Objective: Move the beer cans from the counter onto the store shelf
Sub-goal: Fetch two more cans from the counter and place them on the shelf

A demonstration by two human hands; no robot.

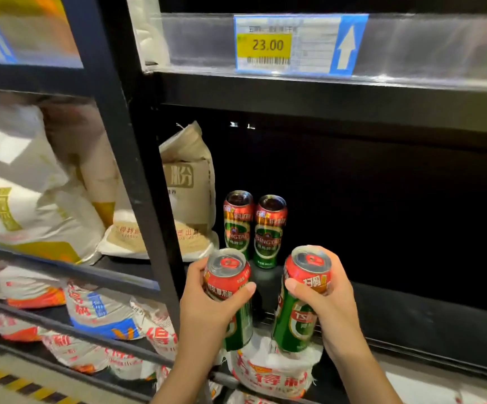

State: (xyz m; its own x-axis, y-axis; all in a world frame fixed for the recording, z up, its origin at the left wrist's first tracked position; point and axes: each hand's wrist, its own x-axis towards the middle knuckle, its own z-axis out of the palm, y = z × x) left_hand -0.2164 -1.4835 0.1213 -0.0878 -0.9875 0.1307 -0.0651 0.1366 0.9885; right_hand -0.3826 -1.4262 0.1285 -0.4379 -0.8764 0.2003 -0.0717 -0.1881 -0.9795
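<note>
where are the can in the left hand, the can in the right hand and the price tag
can in the left hand (pixel 227 265): head view, on its silver top
can in the right hand (pixel 294 325): head view, on its green side
price tag (pixel 264 45): head view, on its yellow panel

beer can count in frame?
4. Two red-and-green aluminium beer cans stand side by side on the dark shelf: one, another. Left hand holds one; right hand one. More may be hidden.
</note>
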